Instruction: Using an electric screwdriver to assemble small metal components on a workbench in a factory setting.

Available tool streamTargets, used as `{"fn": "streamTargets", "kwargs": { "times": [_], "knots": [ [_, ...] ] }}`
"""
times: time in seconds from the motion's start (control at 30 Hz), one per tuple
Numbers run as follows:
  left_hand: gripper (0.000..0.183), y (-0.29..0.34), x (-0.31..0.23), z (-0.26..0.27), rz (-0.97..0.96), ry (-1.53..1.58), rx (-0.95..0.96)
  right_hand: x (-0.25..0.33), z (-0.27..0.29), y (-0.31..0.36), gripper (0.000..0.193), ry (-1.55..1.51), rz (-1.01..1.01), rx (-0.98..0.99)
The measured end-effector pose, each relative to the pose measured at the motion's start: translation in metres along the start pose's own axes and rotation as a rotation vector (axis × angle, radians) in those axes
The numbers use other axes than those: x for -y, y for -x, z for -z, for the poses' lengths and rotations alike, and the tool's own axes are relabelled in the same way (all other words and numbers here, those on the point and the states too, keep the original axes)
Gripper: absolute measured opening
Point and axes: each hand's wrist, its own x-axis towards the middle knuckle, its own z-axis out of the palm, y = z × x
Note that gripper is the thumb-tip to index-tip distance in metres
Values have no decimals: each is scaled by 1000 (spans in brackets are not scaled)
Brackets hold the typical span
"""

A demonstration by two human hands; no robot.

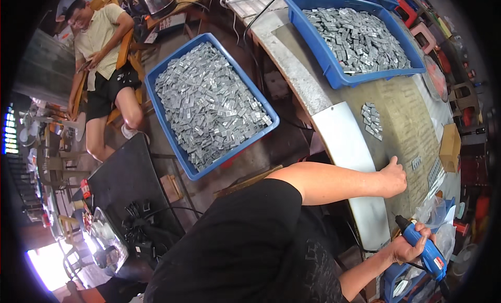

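My right hand (409, 249) is wrapped round a blue corded electric screwdriver (431, 253) with a black nose. Its thin bit points up and to the left, toward the table. My left hand (394, 178) is closed low over the worktable (412, 112), just past a white board (344, 141) along the near edge. Whatever those fingers hold, if anything, is hidden. Beyond the left hand lie a few small grey metal pieces (416, 163) and a longer row of similar pieces (434, 171). A cluster of grey metal pieces (371, 120) rests farther up the table.
Two blue bins, one on the table (334, 76) and one to the left (189, 170), are heaped with grey metal pieces. A cardboard box (450, 147) stands at the table's far side. Another person (104, 47) sits at upper left near a black table (122, 183).
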Motion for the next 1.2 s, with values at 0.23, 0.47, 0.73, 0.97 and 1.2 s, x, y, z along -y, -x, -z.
{"fn": "streamTargets", "kwargs": {
  "times": [0.23,0.47,0.73,0.97,1.2],
  "knots": [
    [9,15,1,14,26,50,-45,6,3,1,34,17,18,21],
    [7,34,9,38,110,106,-142,6,-1,5,34,-8,0,12],
    [7,46,22,52,174,86,-281,8,-6,8,34,-1,8,28],
    [8,58,38,64,233,57,-371,6,-4,10,33,-67,-40,31],
    [8,68,48,62,288,47,-394,7,-5,15,33,-45,-51,22]
  ]
}}
